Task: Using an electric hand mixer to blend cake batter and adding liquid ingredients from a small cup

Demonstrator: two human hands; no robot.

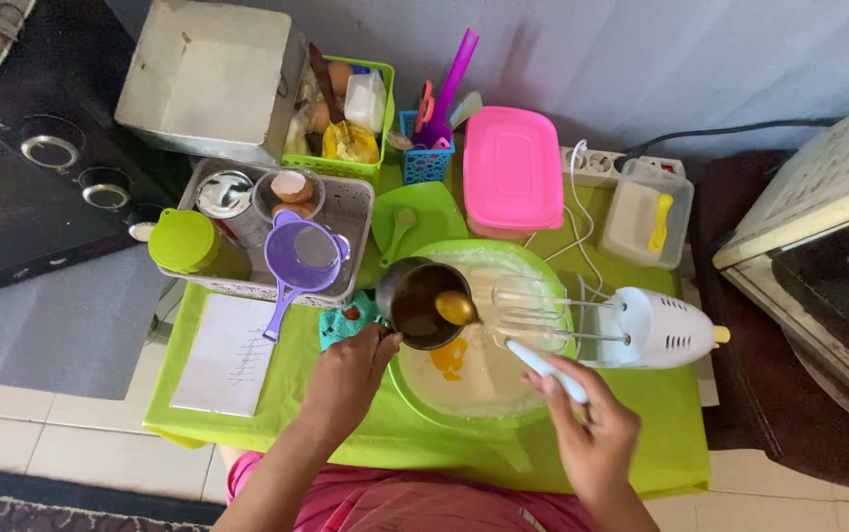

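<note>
Green bowl [415, 394] between both hands: left hand [351, 369] tilts a metal cup [420, 305] over its rim, right hand [592, 429] grips a white spoon [543, 366]; mixer [641, 328] crowds right.

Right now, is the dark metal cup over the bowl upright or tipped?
Tipped. The left hand holds the dark metal cup tilted over the green bowl, its mouth facing the camera, brown inside showing, a spoon at its lip.

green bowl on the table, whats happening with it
A person's left hand tilts a small dark metal cup over the green bowl of pale batter, where a yellow liquid has pooled. The right hand holds a white-handled spoon at the cup's mouth. A white hand mixer rests on the bowl's rim.
</note>
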